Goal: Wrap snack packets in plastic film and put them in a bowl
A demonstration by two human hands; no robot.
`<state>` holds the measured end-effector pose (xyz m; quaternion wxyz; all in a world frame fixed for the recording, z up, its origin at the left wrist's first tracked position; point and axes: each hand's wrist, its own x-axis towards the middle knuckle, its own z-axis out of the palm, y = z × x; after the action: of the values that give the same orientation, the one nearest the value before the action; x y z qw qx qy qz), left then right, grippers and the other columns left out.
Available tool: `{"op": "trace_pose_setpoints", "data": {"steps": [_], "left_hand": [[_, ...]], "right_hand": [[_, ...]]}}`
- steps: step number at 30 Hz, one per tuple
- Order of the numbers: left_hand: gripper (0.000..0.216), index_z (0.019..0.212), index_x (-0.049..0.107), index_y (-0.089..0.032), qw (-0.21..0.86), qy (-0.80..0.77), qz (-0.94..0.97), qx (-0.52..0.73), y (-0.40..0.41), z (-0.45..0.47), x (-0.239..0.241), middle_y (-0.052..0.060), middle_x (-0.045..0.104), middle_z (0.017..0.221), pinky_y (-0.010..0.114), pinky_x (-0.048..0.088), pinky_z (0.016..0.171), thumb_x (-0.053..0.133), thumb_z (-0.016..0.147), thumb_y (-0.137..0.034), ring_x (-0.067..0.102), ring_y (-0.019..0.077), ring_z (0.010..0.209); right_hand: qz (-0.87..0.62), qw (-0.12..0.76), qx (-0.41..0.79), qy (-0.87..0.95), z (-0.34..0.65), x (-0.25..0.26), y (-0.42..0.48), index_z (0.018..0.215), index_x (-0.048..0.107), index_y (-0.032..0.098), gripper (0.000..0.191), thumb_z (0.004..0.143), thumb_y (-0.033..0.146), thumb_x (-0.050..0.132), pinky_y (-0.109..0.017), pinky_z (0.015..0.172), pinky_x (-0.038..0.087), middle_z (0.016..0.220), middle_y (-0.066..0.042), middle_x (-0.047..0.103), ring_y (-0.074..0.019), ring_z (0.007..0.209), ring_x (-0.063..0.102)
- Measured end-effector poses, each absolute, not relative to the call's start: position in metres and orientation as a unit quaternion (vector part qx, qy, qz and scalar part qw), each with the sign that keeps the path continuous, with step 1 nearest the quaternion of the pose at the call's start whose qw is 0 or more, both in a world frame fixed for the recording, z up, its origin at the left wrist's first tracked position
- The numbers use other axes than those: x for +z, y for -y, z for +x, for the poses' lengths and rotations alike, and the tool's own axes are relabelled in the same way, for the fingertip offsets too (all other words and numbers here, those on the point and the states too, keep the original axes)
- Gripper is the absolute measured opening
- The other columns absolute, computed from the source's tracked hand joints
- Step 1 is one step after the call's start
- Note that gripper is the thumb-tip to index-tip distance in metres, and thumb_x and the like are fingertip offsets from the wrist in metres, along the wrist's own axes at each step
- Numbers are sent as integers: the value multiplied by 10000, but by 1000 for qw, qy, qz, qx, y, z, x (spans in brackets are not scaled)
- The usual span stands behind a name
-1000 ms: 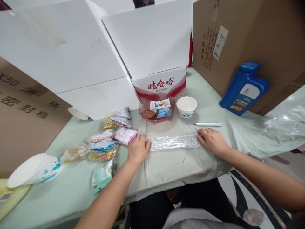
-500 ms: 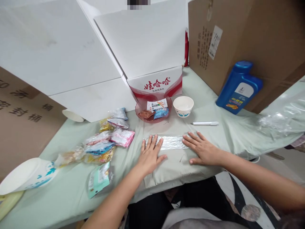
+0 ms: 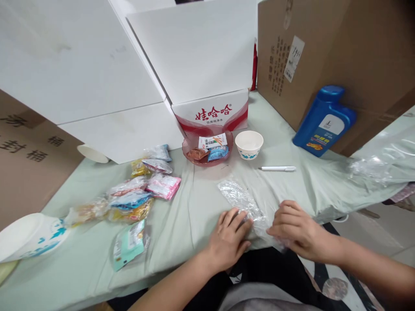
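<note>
A crumpled strip of clear plastic film (image 3: 238,196) lies slantwise on the cloth-covered table, running toward the front edge. My left hand (image 3: 228,237) rests on its near left side, fingers apart and slightly bent, touching the film. At the film's near right end, my right hand (image 3: 300,231) is closed in a pinch on the plastic. The fingers partly hide that end. Beyond the film stand a pink glass bowl (image 3: 191,159) with several small packets in it and a white paper bowl (image 3: 249,144). A white pen (image 3: 277,168) lies to the right of them.
Several wrapped snacks (image 3: 129,198) and a mint-green packet (image 3: 129,248) lie on the left. A large paper tub (image 3: 35,237) lies tilted farther left. White cartons (image 3: 194,56) stand behind. A blue bottle (image 3: 326,123) leans at a brown box (image 3: 343,56) on the right.
The film has turned from lying straight across to slanting toward me. Both hands have drawn nearer the front edge; my right hand has gone from flat to pinching the film.
</note>
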<state>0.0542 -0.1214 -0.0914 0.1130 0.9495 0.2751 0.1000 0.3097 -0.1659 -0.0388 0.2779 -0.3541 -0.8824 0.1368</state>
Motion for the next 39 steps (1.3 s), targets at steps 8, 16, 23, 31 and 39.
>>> {"op": "trace_pose_setpoints", "data": {"steps": [8, 16, 23, 31, 39], "left_hand": [[559, 1374, 414, -168, 182, -269, 939, 115, 115, 49, -84, 126, 543, 1369, 525, 333, 1065, 579, 849, -267, 395, 307, 1332], [575, 1374, 384, -144, 217, -300, 917, 147, 110, 46, -90, 159, 564, 1316, 527, 373, 1045, 579, 859, -310, 458, 311, 1280], [616, 1423, 308, -161, 223, -313, 908, 165, 109, 45, -97, 170, 535, 1346, 553, 387, 1048, 554, 879, -313, 450, 322, 1294], [251, 1165, 510, -179, 212, -407, 835, 303, 107, 43, -69, 148, 537, 1279, 425, 469, 991, 465, 921, -218, 511, 245, 1212], [75, 835, 639, -176, 165, -339, 906, 193, 10, 55, -76, 54, 630, 910, 384, 483, 870, 568, 862, -173, 552, 212, 921]], "right_hand": [[-426, 224, 329, 813, 282, -33, 39, 1043, 644, 182, 192, 893, 270, 562, -270, 729, 462, 886, -42, 712, -163, 798, 641], [-447, 187, 178, 856, 244, -72, -2, 906, 698, 166, 118, 852, 231, 616, -321, 805, 359, 848, -64, 714, -210, 851, 606], [-458, 164, 67, 871, 233, -86, 1, 1032, 659, 150, 239, 912, 340, 578, -366, 830, 295, 977, -98, 684, -249, 952, 527], [-512, 153, 4, 845, 231, -92, 6, 1072, 626, 143, 269, 932, 346, 520, -395, 819, 291, 1014, -127, 625, -283, 978, 453], [-540, 146, -1, 829, 237, -89, 2, 1085, 628, 144, 301, 939, 370, 493, -413, 833, 320, 1034, -137, 617, -300, 1003, 461]]}}
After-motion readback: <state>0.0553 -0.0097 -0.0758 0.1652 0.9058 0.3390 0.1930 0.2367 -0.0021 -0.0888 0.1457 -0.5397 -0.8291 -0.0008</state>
